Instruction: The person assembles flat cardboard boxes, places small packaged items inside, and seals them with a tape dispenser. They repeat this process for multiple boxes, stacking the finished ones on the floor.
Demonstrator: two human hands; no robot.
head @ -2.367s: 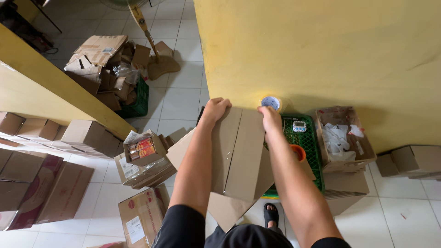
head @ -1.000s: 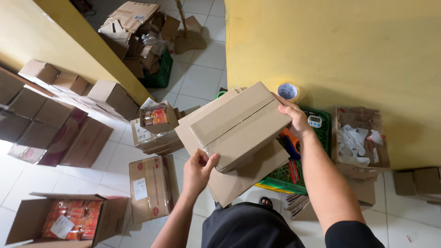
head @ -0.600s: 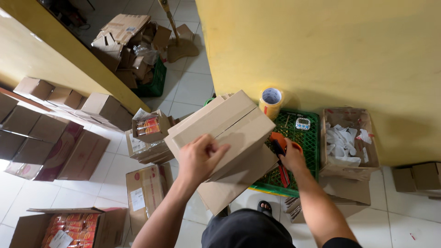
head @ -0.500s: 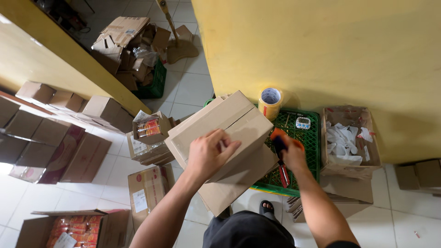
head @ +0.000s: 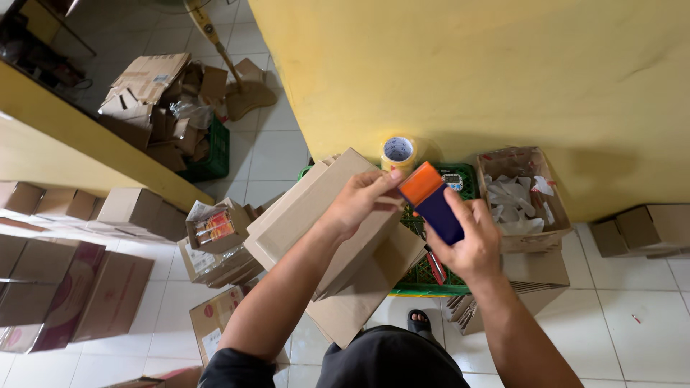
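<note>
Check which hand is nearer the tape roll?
Left. The left hand has its fingertips just below the tape roll; the right hand sits lower and further right, gripping the orange-and-blue tool.

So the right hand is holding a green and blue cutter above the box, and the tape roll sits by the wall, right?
Not quite: the cutter in the right hand is orange and blue, not green. The head view shows it above the box, with the tape roll by the wall.

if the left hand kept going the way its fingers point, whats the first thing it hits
The left hand points toward the orange-and-blue block held by the right hand; its fingertips look already on the orange end. Behind that sits the tape roll, though depth is hard to judge.
</note>
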